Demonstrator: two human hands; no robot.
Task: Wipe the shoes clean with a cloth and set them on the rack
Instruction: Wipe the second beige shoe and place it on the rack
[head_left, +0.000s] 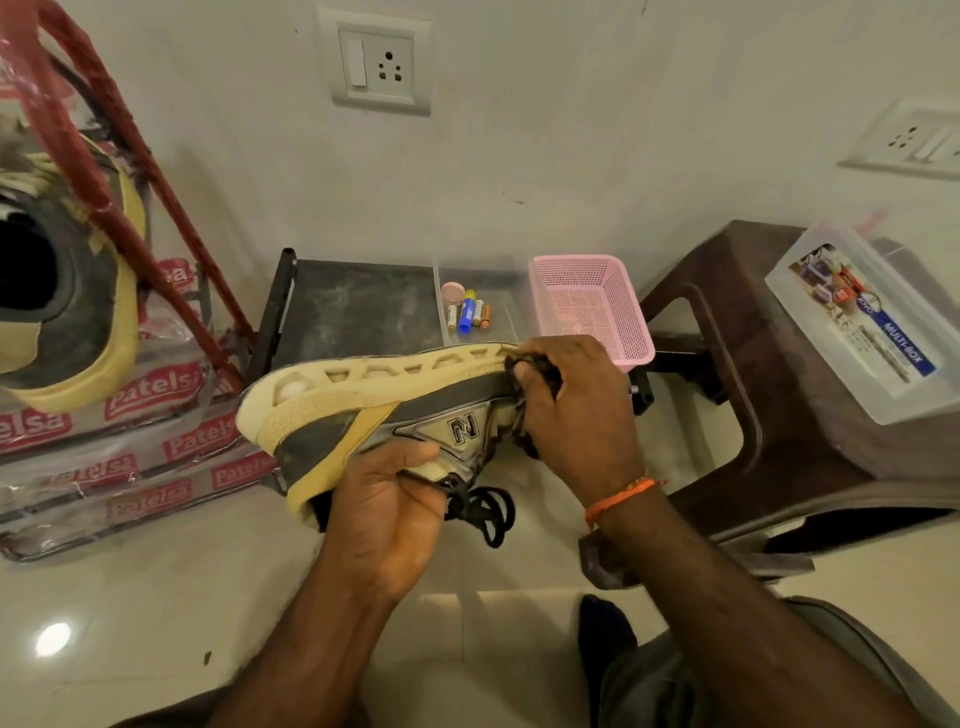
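Two hands hold one shoe up over the floor: the left hand grips its top side from below, and the right hand squeezes a dark cloth against the front of the shoe, which is turned on its side with the yellow sole up. Behind them a pink basket and some batteries sit on a low black rack. A second shoe rests on a red rack at the left, and a brown stool with a clear box stands at the right.
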